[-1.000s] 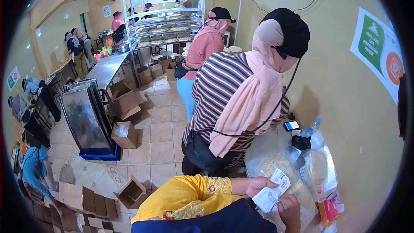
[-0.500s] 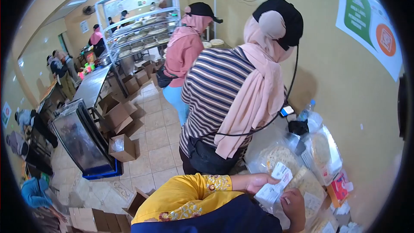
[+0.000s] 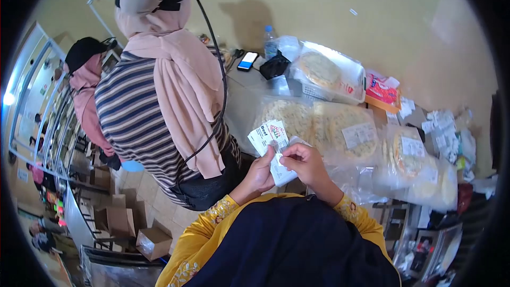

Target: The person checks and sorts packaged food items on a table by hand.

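Note:
Close to my body, my left hand [image 3: 257, 174] grips a small fanned stack of white printed labels [image 3: 260, 139], one showing the word "Beef". The fingers of my right hand [image 3: 307, 162] are closed, pinching the labels' near edge beside my left thumb. Just past my hands, clear plastic bags of flat round pizzas [image 3: 284, 114] lie on the table. Beside them is another bagged pizza pack [image 3: 345, 130] with a white label on it. Farther right sits a further labelled pizza pack [image 3: 405, 151].
A person in a striped top [image 3: 154, 117] stands to my left, close to the table. At the back are a phone [image 3: 247, 61], a water bottle [image 3: 270, 42], a white tray [image 3: 355, 77] and a red-and-orange pack [image 3: 382, 89]. Crumpled paper [image 3: 441, 125] lies at right; cardboard boxes [image 3: 154, 243] stand on the floor.
My view has swung right and down, bringing the table and pizza packs to the middle. The labels, held apart before, are now fanned together between both hands.

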`<state>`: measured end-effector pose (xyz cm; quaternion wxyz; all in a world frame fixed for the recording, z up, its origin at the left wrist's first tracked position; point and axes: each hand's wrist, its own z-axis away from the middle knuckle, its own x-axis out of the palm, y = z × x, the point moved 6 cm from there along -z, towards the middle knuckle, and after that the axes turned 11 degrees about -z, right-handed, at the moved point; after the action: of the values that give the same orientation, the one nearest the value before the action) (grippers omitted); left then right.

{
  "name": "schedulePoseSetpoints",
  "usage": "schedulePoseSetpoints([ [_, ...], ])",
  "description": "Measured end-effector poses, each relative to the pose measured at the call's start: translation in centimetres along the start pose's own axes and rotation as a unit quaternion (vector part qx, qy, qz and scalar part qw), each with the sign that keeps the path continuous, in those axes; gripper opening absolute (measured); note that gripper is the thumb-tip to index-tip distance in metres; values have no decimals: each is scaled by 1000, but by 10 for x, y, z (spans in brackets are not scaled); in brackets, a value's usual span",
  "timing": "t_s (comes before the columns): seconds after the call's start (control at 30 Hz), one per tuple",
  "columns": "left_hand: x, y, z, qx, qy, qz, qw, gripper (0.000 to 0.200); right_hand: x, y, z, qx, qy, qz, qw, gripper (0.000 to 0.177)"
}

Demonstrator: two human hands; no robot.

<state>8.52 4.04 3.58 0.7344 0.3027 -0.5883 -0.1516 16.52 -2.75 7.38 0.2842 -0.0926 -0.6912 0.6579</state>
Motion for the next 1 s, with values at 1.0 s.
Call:
schedulePoseSetpoints([
  [1.0, -67, -22, 41, -83, 39, -44, 995, 63, 27, 57, 14, -57, 107, 210, 970, 26],
])
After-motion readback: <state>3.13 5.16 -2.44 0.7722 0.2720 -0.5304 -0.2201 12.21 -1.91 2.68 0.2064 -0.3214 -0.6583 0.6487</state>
